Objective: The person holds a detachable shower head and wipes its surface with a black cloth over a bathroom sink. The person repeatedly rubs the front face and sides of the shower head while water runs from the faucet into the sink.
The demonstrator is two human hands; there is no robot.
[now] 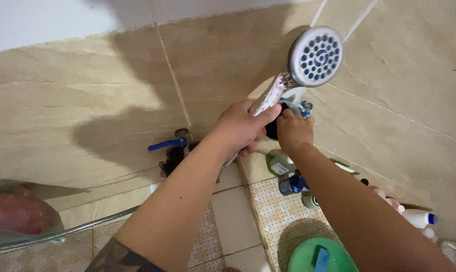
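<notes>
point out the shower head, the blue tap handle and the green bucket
shower head [316, 55], head view, middle of the round spray face
blue tap handle [166, 145], head view, middle of the lever
green bucket [301, 257], head view, left part of its green top

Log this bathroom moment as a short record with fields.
place: tiled corner, beige wall tiles
left hand: gripping the shower head by its handle
right hand: on the wall holder behind the handle
hose: runs low at left
valve: blue lever, on the wall
floor: bottles in the corner, green bucket below
</notes>
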